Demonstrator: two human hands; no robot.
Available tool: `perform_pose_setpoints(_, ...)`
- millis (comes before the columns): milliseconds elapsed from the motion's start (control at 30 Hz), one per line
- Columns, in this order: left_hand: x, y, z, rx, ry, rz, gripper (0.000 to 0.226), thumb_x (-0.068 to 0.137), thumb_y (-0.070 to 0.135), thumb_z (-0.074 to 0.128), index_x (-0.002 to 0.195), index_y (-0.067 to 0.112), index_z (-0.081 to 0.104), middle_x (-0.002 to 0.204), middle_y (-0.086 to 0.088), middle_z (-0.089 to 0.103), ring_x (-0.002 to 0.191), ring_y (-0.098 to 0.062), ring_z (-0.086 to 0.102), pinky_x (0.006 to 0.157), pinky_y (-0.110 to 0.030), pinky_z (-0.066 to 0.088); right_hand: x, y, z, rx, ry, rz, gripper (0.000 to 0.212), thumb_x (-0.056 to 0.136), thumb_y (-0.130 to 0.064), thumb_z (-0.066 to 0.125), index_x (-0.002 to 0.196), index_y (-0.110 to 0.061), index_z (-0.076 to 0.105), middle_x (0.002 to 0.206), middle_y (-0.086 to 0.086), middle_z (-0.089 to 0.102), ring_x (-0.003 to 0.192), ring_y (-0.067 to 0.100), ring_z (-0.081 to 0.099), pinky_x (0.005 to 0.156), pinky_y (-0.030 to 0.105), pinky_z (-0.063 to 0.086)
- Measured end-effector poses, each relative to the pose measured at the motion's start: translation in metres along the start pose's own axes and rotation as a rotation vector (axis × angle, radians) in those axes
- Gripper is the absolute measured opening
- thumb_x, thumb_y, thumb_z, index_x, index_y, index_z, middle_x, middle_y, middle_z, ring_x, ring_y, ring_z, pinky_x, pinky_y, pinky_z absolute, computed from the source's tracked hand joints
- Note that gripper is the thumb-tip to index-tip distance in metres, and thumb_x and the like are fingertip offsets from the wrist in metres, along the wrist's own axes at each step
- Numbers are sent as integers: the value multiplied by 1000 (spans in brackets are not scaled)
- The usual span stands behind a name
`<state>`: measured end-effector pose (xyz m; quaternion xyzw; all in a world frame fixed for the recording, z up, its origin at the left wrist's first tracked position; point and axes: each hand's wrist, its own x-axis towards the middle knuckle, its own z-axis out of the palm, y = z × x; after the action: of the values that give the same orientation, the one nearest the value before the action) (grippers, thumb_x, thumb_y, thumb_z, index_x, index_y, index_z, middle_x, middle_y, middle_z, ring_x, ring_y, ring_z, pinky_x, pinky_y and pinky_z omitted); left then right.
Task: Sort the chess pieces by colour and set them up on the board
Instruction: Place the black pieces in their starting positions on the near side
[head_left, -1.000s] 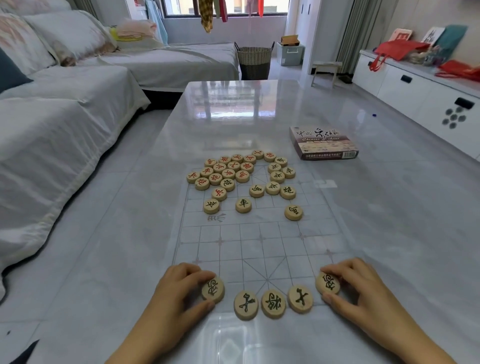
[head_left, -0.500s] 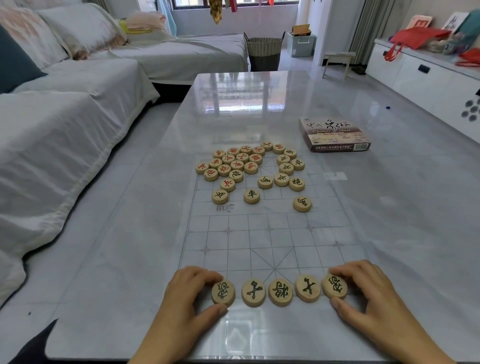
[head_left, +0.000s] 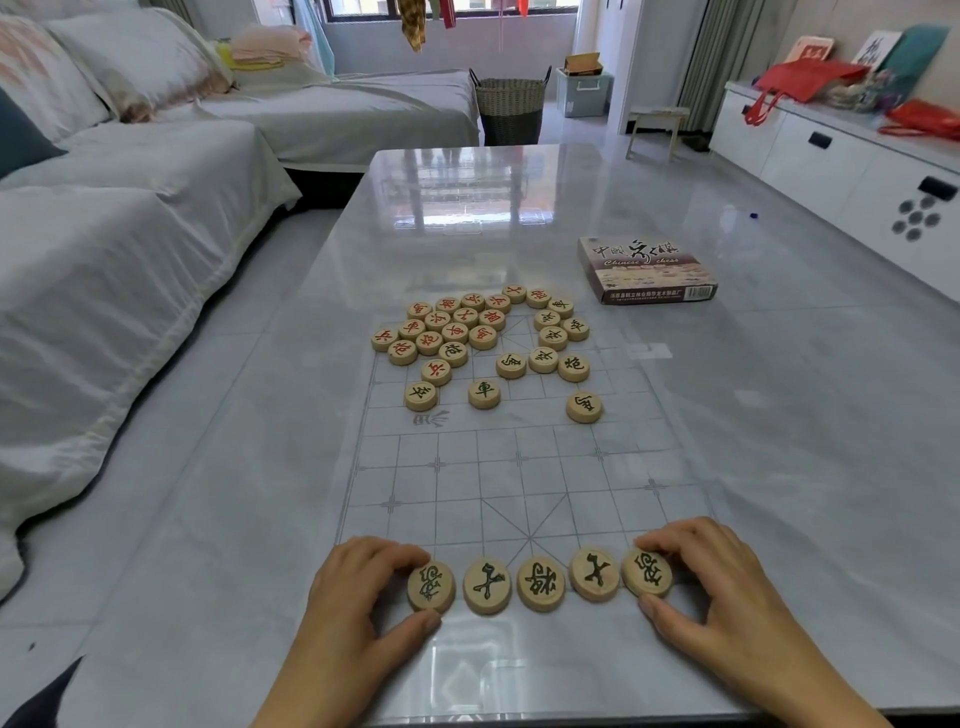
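Black pieces (head_left: 553, 338) are clustered toward the desk's (head_left: 779, 415) far edge, nearer right grip (head_left: 722, 587) than left grip (head_left: 358, 603); row-end discs (head_left: 647, 572) are pinched by both.

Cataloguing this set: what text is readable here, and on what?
"中國象棋", "Chinese chess": box lid.
"象 士 將 士 象": near row; left hand pinches left end piece, right hand right end piece.
"車": lone piece.
"炮": piece.
Box side print, board river mark, other far pieces: too blurred.
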<state>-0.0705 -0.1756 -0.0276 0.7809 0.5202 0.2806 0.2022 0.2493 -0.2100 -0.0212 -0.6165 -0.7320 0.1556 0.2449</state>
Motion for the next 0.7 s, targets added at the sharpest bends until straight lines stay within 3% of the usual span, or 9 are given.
perform_pose_setpoints(167, -1, 1, 0, -2, 1, -1, 50, 64, 59, 56, 109, 65, 36, 111, 33, 41, 108, 9, 37, 86, -20, 38, 0, 1, 0, 7, 0, -12, 41, 70, -51, 53, 106, -59, 38, 103, -32, 43, 99, -7, 44, 86, 10, 30)
perform_pose_setpoints(400, -1, 1, 1, 6, -20, -26, 51, 62, 62, 56, 109, 63, 36, 108, 35, 39, 108, 10, 34, 88, -16, 34, 1, 0, -1, 8, 24, -19, 40, 69, -49, 55, 106, -54, 43, 103, -31, 44, 99, -7, 45, 83, 11, 31)
perform_pose_setpoints(533, -1, -1, 1, 5, -41, -44, 53, 59, 66, 57, 107, 70, 33, 109, 35, 39, 109, 11, 34, 88, -16, 31, 2, -1, -1, 9, 19, -6, 42, 66, -50, 55, 105, -55, 41, 103, -33, 43, 98, -9, 44, 83, 13, 33)
perform_pose_setpoints(700, 1, 4, -6, -115, -73, -127, 66, 48, 86, 52, 106, 56, 49, 111, 31, 44, 111, 5, 40, 89, -14, 35, 2, -2, -3, 66, 14, 21, 49, 64, -64, 55, 110, -58, 40, 107, -34, 43, 103, -10, 44, 83, 12, 35)
